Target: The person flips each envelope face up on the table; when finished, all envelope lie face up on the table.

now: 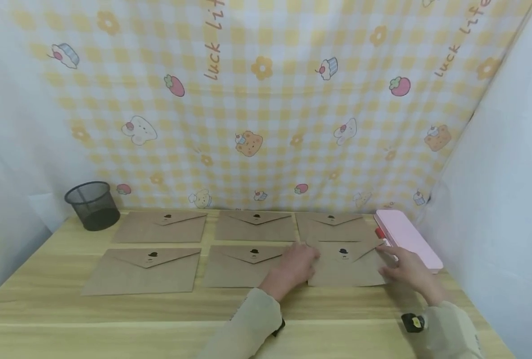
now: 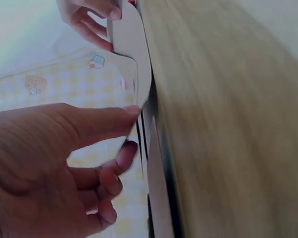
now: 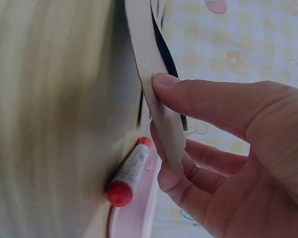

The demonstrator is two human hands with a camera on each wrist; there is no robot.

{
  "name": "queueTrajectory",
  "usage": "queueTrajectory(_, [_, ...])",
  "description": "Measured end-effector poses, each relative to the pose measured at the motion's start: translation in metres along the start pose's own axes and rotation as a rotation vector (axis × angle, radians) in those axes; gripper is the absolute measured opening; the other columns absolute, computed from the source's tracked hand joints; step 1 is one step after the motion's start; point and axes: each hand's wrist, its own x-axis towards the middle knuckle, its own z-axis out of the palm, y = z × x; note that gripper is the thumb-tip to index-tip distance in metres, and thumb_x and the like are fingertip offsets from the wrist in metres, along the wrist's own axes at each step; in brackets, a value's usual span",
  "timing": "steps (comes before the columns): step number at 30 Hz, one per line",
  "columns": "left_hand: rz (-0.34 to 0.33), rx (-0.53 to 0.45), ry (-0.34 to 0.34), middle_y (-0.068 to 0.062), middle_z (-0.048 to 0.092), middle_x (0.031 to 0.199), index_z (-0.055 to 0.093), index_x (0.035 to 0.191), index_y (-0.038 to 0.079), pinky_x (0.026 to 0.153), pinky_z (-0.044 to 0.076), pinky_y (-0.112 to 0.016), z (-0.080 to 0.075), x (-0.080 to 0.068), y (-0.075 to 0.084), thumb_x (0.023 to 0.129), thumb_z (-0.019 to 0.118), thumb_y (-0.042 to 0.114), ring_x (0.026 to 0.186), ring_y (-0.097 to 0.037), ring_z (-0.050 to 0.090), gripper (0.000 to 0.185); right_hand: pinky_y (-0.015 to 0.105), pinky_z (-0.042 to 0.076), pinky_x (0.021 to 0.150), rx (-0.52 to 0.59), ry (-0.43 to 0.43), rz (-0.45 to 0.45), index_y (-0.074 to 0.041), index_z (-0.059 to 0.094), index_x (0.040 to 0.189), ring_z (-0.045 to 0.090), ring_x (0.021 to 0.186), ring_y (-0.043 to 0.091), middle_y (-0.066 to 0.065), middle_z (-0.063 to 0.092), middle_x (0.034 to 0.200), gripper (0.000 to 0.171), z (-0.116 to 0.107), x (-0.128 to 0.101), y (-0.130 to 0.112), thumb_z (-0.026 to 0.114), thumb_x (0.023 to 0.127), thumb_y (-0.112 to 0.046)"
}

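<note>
Wooden table (image 1: 113,319), both hands' fingers (image 3: 198,96) pinching a kraft envelope (image 1: 346,267)

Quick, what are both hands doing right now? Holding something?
Left hand: pinching the left edge of the front right envelope.
Right hand: pinching the right edge of the same envelope, beside the red marker.

The left hand (image 2: 44,168) pinches the near edge of a brown envelope (image 2: 131,64), thumb on its upper face and curled fingers under it. The envelope stands off the wooden table (image 2: 223,124), which fills the view beyond it. At the envelope's far end, the right hand (image 2: 87,17) grips the same edge. Behind the envelope hangs a yellow checked cloth (image 2: 54,79).
</note>
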Motion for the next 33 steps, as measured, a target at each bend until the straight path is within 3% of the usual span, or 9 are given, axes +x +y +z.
queueTrajectory(3, [-0.015,-0.006,-0.011,0.001,0.065,0.110,0.067,0.112,0.016,0.087,0.045,-0.040,0.004,-0.001,0.000,0.080,0.069,0.008,0.101,-0.025,0.056,0.032,0.048,0.047,0.070,-0.042,-0.017,-0.008,0.006,0.063,0.106,0.060,0.076,0.032,0.025,0.063,0.102,0.045,0.006,0.000,0.003,0.079,0.065,-0.004])
queueTrajectory(6, [-0.022,0.011,-0.001,0.002,0.065,0.113,0.067,0.113,0.019,0.088,0.044,-0.041,0.007,-0.001,0.000,0.081,0.069,0.009,0.104,-0.026,0.055,0.034,0.056,0.045,0.079,-0.055,-0.033,-0.023,0.008,0.063,0.103,0.057,0.093,0.045,0.026,0.063,0.100,0.042,0.009,0.001,0.004,0.079,0.064,-0.002])
queueTrajectory(13, [-0.060,0.028,0.046,0.002,0.066,0.107,0.070,0.109,0.019,0.076,0.044,-0.035,0.009,0.002,0.003,0.083,0.064,0.003,0.091,-0.021,0.057,0.030,0.055,0.046,0.076,-0.079,-0.037,0.004,0.008,0.063,0.101,0.059,0.089,0.044,0.025,0.064,0.096,0.040,0.013,0.007,-0.001,0.077,0.064,0.001])
queueTrajectory(19, [-0.121,0.089,0.042,0.002,0.064,0.087,0.072,0.102,0.023,0.060,0.031,-0.028,0.013,0.003,0.005,0.088,0.061,0.009,0.069,-0.016,0.047,0.023,0.055,0.047,0.075,-0.120,-0.051,0.040,0.007,0.063,0.102,0.059,0.089,0.044,0.026,0.063,0.096,0.037,0.021,0.011,-0.002,0.076,0.068,-0.001])
queueTrajectory(24, [-0.161,0.158,0.009,0.002,0.060,0.081,0.072,0.093,0.026,0.065,0.031,-0.031,0.012,0.005,0.006,0.090,0.060,0.013,0.076,-0.018,0.043,0.018,0.054,0.047,0.074,-0.168,-0.050,0.035,0.005,0.063,0.101,0.060,0.085,0.043,0.024,0.065,0.094,0.035,0.025,0.015,-0.003,0.074,0.069,-0.002])
queueTrajectory(27, [-0.167,0.172,-0.007,0.002,0.055,0.075,0.069,0.080,0.025,0.067,0.030,-0.033,0.011,0.007,0.008,0.090,0.059,0.015,0.081,-0.020,0.040,0.018,0.052,0.049,0.068,-0.216,-0.053,0.031,0.002,0.065,0.097,0.059,0.079,0.040,0.018,0.065,0.088,0.028,0.025,0.017,-0.004,0.071,0.071,-0.003])
queueTrajectory(33, [-0.178,0.185,-0.018,0.002,0.054,0.074,0.061,0.067,0.024,0.067,0.027,-0.033,0.012,0.010,0.011,0.089,0.062,0.017,0.080,-0.019,0.036,0.023,0.053,0.045,0.061,-0.237,-0.081,0.170,-0.001,0.069,0.097,0.049,0.077,0.040,0.023,0.056,0.084,0.021,0.022,0.014,-0.009,0.065,0.077,-0.009])
